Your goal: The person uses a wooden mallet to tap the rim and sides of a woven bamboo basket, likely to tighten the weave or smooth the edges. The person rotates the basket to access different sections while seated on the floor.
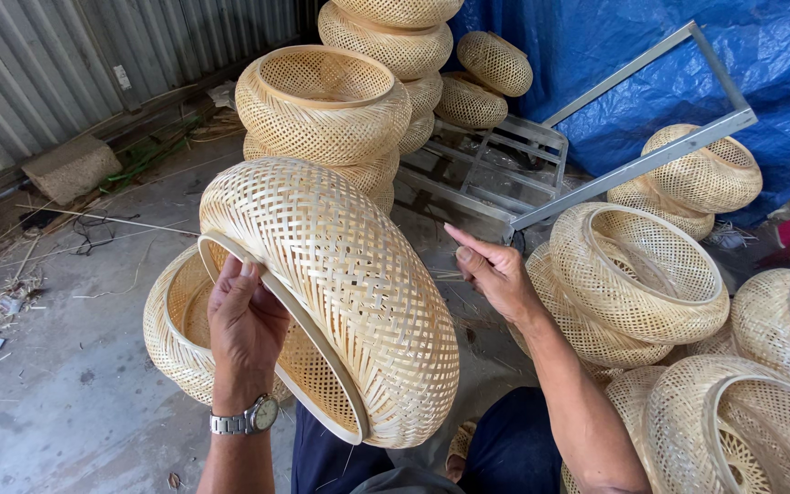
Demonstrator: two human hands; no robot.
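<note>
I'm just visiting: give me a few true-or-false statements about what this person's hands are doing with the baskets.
1. The left hand grips the rim of a woven bamboo basket. True.
2. The right hand holds a knife. False: it is bare, fingers pinched, apart from the basket.
3. A wristwatch sits on the left wrist. True.
4. The tarp behind is red. False: it is blue.
5. The held basket lies flat on the floor. False: it is tilted in the air.

Open floor (75, 384) at left; basket stack (326, 110) ahead, metal frame (633, 119) and woven baskets (637, 274) crowd right.
</note>
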